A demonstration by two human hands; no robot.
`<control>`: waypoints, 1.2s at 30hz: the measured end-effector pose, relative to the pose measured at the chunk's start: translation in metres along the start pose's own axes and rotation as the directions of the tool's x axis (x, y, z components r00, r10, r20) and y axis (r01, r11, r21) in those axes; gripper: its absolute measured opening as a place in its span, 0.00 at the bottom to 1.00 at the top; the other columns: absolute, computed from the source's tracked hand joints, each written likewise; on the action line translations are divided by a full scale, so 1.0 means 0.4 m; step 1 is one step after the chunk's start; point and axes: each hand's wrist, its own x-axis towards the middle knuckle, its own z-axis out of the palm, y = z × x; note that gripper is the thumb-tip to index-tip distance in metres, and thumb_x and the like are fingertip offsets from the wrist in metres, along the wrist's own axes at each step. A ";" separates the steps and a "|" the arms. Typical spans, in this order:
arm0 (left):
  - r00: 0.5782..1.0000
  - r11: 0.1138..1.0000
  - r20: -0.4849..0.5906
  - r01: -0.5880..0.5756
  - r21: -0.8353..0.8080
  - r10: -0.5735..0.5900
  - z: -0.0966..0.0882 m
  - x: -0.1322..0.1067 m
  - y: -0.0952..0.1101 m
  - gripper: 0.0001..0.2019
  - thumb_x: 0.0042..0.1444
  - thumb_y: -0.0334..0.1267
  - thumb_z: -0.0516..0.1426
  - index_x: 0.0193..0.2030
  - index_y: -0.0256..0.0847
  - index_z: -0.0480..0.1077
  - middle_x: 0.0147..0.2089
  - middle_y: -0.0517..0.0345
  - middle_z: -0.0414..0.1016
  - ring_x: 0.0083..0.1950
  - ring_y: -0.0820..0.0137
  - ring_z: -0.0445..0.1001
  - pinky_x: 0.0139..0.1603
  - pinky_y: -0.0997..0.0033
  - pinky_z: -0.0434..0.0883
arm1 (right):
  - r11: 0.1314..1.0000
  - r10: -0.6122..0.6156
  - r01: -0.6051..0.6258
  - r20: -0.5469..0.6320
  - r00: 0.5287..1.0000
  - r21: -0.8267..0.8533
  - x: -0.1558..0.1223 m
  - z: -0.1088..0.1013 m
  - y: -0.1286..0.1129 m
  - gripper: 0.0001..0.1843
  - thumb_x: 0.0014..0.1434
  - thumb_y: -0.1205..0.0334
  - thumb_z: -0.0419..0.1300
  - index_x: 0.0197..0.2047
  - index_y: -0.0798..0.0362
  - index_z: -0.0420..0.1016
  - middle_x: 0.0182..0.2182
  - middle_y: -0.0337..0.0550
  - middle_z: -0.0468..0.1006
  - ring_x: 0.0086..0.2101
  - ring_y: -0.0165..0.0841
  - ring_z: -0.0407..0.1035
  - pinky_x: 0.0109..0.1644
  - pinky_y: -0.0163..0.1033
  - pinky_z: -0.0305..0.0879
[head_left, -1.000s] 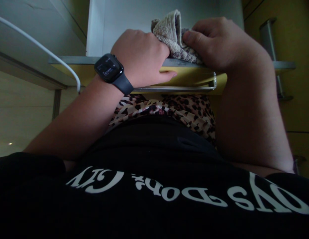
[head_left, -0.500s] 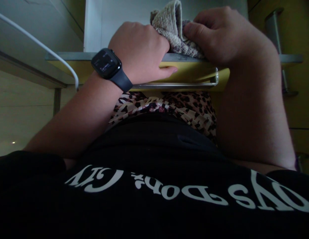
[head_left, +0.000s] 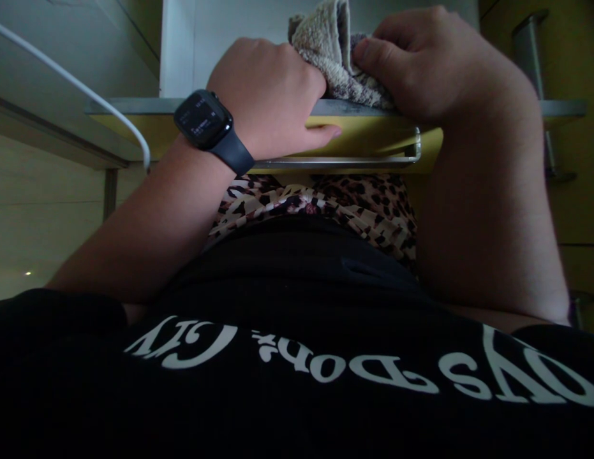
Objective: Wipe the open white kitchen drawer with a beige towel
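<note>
In the head view, holding a bunched cloth (head_left: 323,60) with the right grip (head_left: 435,73), thumb pressed on top, at the front edge (head_left: 342,109) of the open drawer (head_left: 177,51). Resting the left grip (head_left: 272,99) over that edge, just beside the cloth; with fingers hidden in dim light, cannot tell whether grasping anything. Best to flatten the folds, press evenly, brace the drawer, and avoid snagging the handle (head_left: 335,164) below.
</note>
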 end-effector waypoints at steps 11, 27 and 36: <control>1.000 1.000 0.009 0.016 0.007 -0.016 0.001 -0.002 0.001 0.38 0.67 0.65 0.50 0.55 0.27 0.80 0.50 0.33 0.81 0.60 0.32 0.79 0.55 0.30 0.75 | 1.000 -0.002 0.002 -0.012 1.000 0.009 0.002 0.005 0.008 0.26 0.71 0.41 0.50 0.37 0.55 0.72 0.30 0.42 0.68 0.33 0.30 0.59 0.43 0.40 0.54; 1.000 1.000 0.006 0.030 0.004 -0.030 0.003 -0.003 0.002 0.37 0.65 0.66 0.50 0.56 0.31 0.81 0.52 0.33 0.82 0.59 0.36 0.80 0.56 0.39 0.74 | 1.000 0.007 -0.007 -0.008 1.000 0.028 0.003 0.000 0.004 0.22 0.70 0.43 0.52 0.36 0.53 0.71 0.28 0.39 0.64 0.29 0.29 0.54 0.37 0.40 0.46; 1.000 1.000 -0.012 0.023 0.015 -0.023 0.003 -0.005 0.002 0.36 0.66 0.65 0.51 0.54 0.30 0.81 0.50 0.33 0.82 0.58 0.38 0.81 0.55 0.42 0.75 | 1.000 0.007 -0.007 -0.001 1.000 0.027 0.000 -0.001 0.000 0.22 0.70 0.44 0.52 0.34 0.53 0.67 0.27 0.39 0.62 0.29 0.29 0.53 0.37 0.40 0.46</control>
